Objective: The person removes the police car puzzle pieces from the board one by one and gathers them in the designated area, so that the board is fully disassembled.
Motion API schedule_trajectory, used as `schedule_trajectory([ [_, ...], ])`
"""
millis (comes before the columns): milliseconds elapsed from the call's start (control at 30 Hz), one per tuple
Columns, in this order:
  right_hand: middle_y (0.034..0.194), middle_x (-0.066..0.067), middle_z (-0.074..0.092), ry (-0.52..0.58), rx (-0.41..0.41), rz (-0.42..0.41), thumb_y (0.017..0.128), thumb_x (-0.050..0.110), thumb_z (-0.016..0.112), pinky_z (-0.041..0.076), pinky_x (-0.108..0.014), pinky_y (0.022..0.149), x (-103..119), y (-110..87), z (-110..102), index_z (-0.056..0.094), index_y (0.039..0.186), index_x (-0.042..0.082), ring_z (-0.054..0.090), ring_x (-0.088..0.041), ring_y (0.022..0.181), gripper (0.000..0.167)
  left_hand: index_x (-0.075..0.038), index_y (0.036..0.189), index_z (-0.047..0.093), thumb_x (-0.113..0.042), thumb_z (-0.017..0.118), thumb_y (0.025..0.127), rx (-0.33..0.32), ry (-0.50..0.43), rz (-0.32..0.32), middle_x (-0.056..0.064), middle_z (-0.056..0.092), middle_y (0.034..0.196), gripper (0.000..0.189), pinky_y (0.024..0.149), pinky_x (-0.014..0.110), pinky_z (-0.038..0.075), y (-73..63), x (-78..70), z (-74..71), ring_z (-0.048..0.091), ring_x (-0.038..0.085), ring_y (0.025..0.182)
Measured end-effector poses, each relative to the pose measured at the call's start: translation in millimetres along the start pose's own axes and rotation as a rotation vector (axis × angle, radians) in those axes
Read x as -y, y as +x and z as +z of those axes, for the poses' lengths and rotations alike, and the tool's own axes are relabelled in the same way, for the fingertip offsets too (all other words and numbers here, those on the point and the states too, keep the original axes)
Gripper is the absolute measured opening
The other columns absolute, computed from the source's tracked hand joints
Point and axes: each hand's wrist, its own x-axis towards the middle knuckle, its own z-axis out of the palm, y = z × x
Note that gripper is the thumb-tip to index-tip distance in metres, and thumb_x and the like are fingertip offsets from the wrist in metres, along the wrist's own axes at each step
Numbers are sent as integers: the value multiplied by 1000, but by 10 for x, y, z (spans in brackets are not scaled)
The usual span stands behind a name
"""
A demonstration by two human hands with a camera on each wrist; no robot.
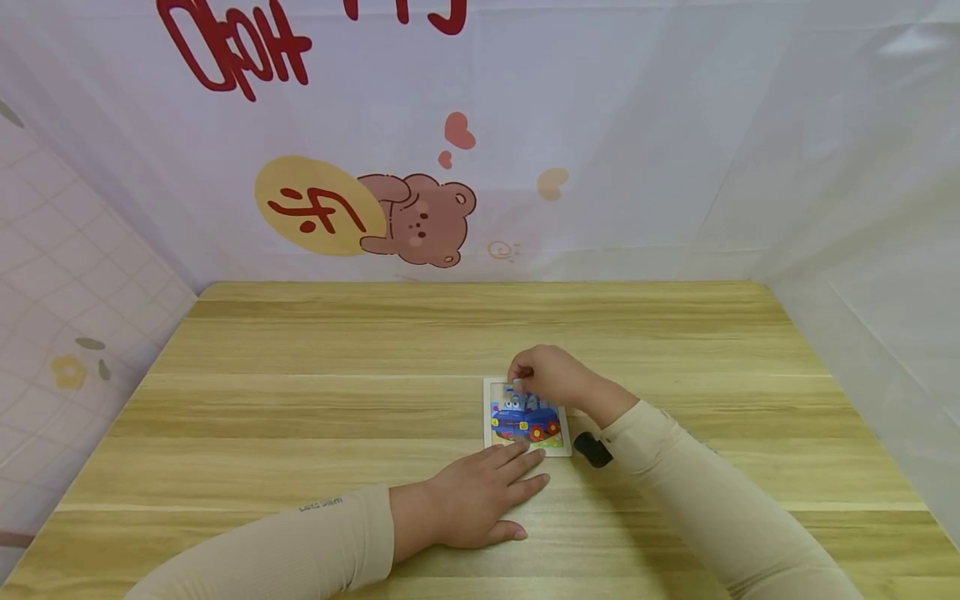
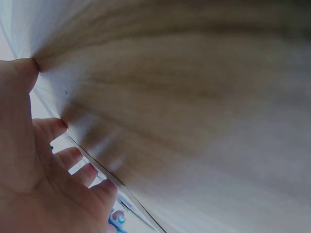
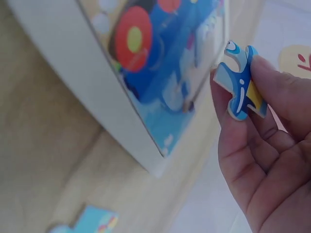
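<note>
A jigsaw puzzle with a blue cartoon vehicle sits in a white frame on the table. My left hand lies palm down with fingers spread, fingertips at the frame's near edge. Above the far part of the puzzle, my right hand pinches a jigsaw piece between thumb and fingers. That piece is blue with white and yellow parts, and it is tilted beside the frame's far end in the right wrist view. The left wrist view shows the left hand from its palm side, fingertips along the frame.
Another light-blue puzzle piece lies on the wooden table beside the frame. A small black object shows by the right wrist. Behind the table hangs a pale printed curtain with a bear.
</note>
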Motion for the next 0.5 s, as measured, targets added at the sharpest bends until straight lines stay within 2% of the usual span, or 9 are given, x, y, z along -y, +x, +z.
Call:
schedule_trajectory([
  [200,92,0,68,68,-12,1,93,4,62,51,-31,75,-59,-78,-109,69,96,8,59,-13,80,9,-21,149,39,-58,33,99,13,9,-8,5,32,155,63,114,31,28,2,-7,-1,27,25,143],
  [500,92,-3,66,151,-48,7,94,7,61,51,-33,76,-269,-176,-238,68,99,6,60,-15,84,9,-21,151,36,-58,32,99,34,-7,-9,5,30,157,63,114,31,26,14,-4,-14,25,24,145],
])
